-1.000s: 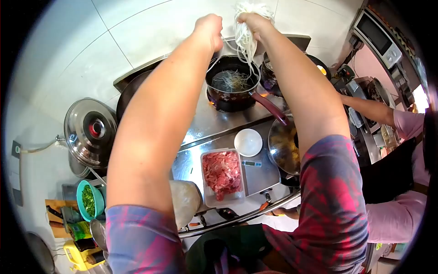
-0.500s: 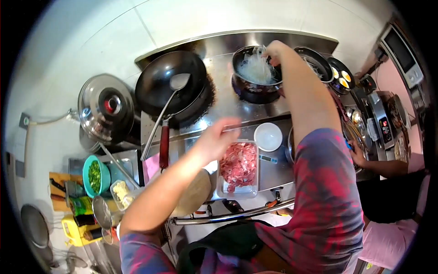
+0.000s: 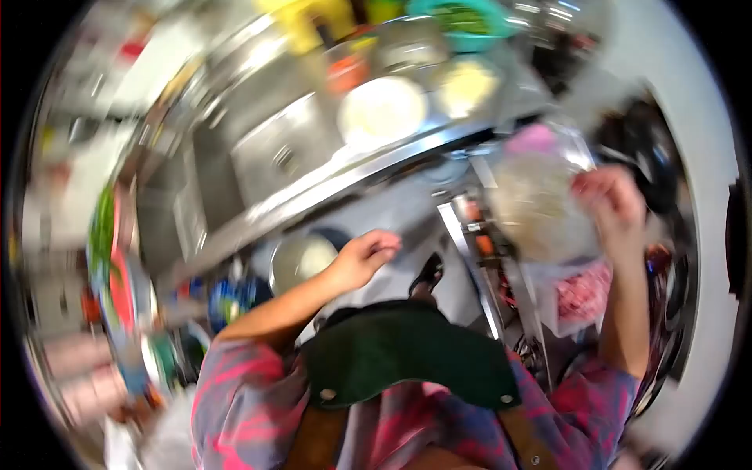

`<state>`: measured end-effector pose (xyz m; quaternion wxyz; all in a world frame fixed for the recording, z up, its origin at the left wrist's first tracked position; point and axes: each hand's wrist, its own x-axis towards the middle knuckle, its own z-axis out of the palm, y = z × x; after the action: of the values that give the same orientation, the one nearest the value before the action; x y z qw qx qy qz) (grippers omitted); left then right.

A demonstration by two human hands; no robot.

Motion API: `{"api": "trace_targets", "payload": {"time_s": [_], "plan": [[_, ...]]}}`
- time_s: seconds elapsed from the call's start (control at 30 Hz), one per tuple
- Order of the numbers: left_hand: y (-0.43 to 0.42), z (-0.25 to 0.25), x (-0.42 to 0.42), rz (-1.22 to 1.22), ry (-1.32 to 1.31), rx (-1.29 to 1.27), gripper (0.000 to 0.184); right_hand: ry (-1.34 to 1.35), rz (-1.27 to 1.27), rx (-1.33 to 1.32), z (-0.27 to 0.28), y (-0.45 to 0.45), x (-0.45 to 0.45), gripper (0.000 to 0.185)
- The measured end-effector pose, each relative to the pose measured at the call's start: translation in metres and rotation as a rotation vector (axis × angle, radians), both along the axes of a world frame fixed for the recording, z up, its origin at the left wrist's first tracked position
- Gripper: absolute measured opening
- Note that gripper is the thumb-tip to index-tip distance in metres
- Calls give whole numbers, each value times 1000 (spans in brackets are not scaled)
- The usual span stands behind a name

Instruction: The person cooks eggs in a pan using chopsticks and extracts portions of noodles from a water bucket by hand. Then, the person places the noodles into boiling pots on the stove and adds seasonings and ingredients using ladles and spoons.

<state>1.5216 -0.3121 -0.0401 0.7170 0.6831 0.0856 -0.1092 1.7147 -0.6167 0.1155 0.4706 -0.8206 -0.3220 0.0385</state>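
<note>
The view is smeared by motion. My left hand (image 3: 366, 257) is in the air over the floor, its fingers loosely stretched and nothing visible in them. Near it, lower down, is a round pot (image 3: 283, 262) with something pale inside. My right hand (image 3: 612, 197) hangs at the right edge of a large round beige thing (image 3: 540, 207), too blurred to name. Its fingers are bent, and I cannot make out whether they hold anything. Below that hand, a clear plastic box (image 3: 542, 301) holds sliced raw meat (image 3: 581, 294).
A steel sink (image 3: 282, 153) lies at upper left. Along the counter are a white round dish (image 3: 384, 110), a container of chopped pale food (image 3: 468, 88) and a teal bowl (image 3: 497, 35) of chopped greens (image 3: 458, 17). The counter's steel edge (image 3: 313, 196) runs diagonally.
My view has swung left from the stove to the sink side. My right hand has left the pot of translucent noodles. My left hand has moved away from the meat box.
</note>
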Motion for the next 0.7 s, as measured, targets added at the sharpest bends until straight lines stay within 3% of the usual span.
{"api": "trace_targets", "payload": {"time_s": [0.07, 0.1, 0.13, 0.2, 0.27, 0.43, 0.47, 0.5, 0.57, 0.63, 0.7], "plan": [[37, -26, -66, 137, 74, -40, 21, 483, 341, -127, -30, 99, -70, 15], [55, -48, -101, 196, 75, -36, 21, 384, 629, -259, -42, 143, -94, 19], [72, -66, -137, 284, 120, -57, 20, 395, 778, -172, -91, 176, -122, 21], [113, -105, -206, 398, 149, -100, 19, 747, 798, -298, -162, 243, -186, 21], [133, -150, -270, 626, 277, -54, 18, 753, 905, -459, -246, 295, -228, 25], [158, -266, -418, 1262, 442, -347, 17, 709, 816, -836, -462, 390, -328, 28], [153, -292, -444, 1245, 489, -386, 16, 710, 758, -843, -509, 399, -339, 27], [141, -302, -456, 1408, 463, -455, 15, 712, 690, -838, -544, 413, -352, 27], [105, -348, -480, 1451, 526, -366, 14, 542, 612, -1098, -566, 453, -377, 23], [61, -393, -485, 1522, 500, -318, 13, 414, 691, -1064, -642, 458, -383, 23], [35, -403, -483, 1274, 683, -273, 15, 332, 628, -1068, -706, 467, -381, 26]]}}
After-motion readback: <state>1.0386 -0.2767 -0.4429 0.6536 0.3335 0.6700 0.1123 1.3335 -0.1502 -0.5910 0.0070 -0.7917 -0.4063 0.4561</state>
